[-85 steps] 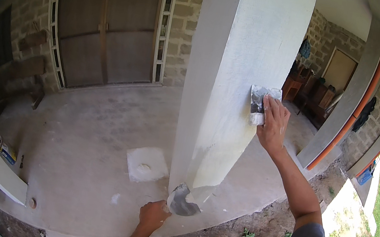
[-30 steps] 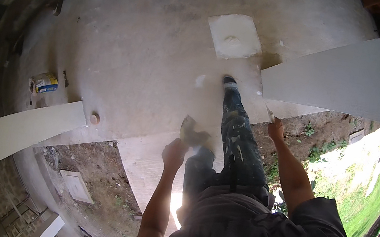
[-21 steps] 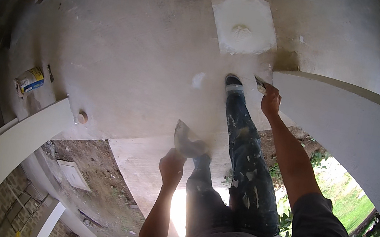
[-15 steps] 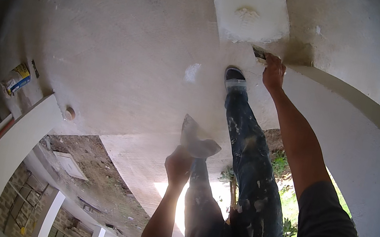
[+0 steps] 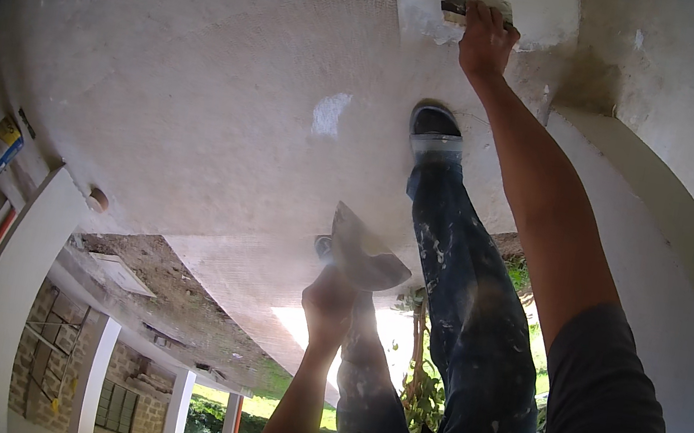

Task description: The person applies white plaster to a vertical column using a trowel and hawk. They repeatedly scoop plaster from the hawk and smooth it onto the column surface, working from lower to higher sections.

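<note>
My right hand is closed on a flat, putty-smeared metal scraper at the top centre, down on a white square board that lies on the floor. My left hand is closed below a wide blade with a dark patch on it, holding it above the floor between my legs; the handle is hidden by my fingers. My right shoe stands just short of the board, under paint-spattered jeans.
A white column rises at my right. At the left are a white post, a small round object and a yellow-and-blue bag. The concrete floor borders a soil strip. More posts and a block wall show at lower left.
My right hand and scraper have moved from high on the column down onto the board. My left hand still holds the wide blade. The view has tipped down toward floor and legs.
</note>
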Demonstrator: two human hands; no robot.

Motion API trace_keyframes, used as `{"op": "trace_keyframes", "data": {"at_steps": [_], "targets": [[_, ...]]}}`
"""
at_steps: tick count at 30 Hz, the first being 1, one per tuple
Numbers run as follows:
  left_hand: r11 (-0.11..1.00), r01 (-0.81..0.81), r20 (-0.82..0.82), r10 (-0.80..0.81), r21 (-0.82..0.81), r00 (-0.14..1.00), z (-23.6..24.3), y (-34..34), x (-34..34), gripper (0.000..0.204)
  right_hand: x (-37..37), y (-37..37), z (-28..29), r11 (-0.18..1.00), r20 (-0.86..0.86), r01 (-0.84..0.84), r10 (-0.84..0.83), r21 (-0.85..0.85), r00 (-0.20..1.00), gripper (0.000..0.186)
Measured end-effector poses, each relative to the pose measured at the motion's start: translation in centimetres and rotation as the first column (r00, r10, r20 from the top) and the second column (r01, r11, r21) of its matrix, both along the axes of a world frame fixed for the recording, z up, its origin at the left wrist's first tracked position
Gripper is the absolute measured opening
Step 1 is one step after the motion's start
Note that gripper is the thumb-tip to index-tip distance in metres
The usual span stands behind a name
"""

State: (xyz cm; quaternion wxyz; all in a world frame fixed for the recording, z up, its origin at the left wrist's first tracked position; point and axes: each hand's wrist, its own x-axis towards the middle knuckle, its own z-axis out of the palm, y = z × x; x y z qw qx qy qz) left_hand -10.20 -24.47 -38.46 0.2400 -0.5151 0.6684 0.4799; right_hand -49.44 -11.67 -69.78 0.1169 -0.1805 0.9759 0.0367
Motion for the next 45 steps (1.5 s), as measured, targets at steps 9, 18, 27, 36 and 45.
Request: {"op": "trace_keyframes", "data": {"at_steps": [9, 18, 27, 36, 45], "targets": [[1.0, -0.004, -0.04, 0.005, 0.026, 0.999, 0.0, -0.6, -1.4, 0.021, -1.1, 1.5, 4.5, 0.997, 0.069, 0.018, -0.012, -0.077, 0.998, 0.05], [0.995, 0.095, -0.023, -0.095, -0.035, 0.995, -1.6, -1.4, 0.1, 0.028, -3.1, 0.7, 0.4, 0.988, 0.128, -0.147, 0.14, 0.04, 0.982, 0.024], [0.898, 0.34, -0.054, -0.368, -0.278, 0.928, -1.7, -5.8, -6.7, 0.016, -2.8, 11.1, 11.0, 0.382, 0.927, 0.857, 0.0, -0.346, 0.375, 0.051], [0.629, 0.579, -0.001, -0.678, -0.518, 0.735, 2.0, -9.6, -16.3, 0.019, 7.3, 7.2, 34.7, -0.15, 0.772, 0.884, 0.438, -0.443, 0.461, 0.049], [0.513, 0.485, -0.116, -0.762, -0.708, 0.637, 18.1, -9.9, -15.8, 0.006, 16.9, 2.3, 52.1, 0.418, -0.043, -0.198, 0.352, -0.887, 0.935, 0.044]]}}
